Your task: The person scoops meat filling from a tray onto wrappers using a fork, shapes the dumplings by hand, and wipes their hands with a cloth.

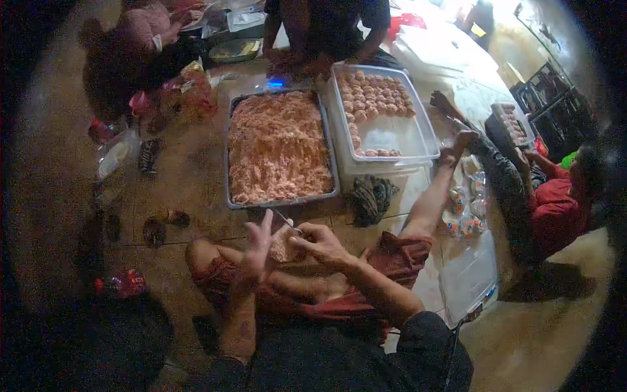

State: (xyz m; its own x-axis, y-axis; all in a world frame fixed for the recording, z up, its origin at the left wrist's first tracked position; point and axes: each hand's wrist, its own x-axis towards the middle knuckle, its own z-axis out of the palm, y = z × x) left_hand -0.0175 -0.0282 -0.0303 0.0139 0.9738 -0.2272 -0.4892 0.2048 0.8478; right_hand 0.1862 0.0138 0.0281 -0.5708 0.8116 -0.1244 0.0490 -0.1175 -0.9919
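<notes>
Between my hands, above my lap, is a lump of pinkish minced mixture [281,247]. My right hand [321,244] is closed, with its thumb and curled fingers pressed at the lump's right edge. A small white piece and a thin shiny strip [281,215] show just above the lump; I cannot make out what they are. My left hand [258,244] is beside the lump's left side, fingers stretched out and slightly blurred. In front of both hands lies a large dark tray [228,186] filled with the same mixture, scooped lower toward the near side.
Right of the tray, a clear plastic box [423,140] holds rows of round balls. A dark crumpled cloth [373,199] lies near it. Packaged goods [465,209] and a plastic lid [469,271] are at right. Other people sit around, one in red [558,206] beside another tray [513,124].
</notes>
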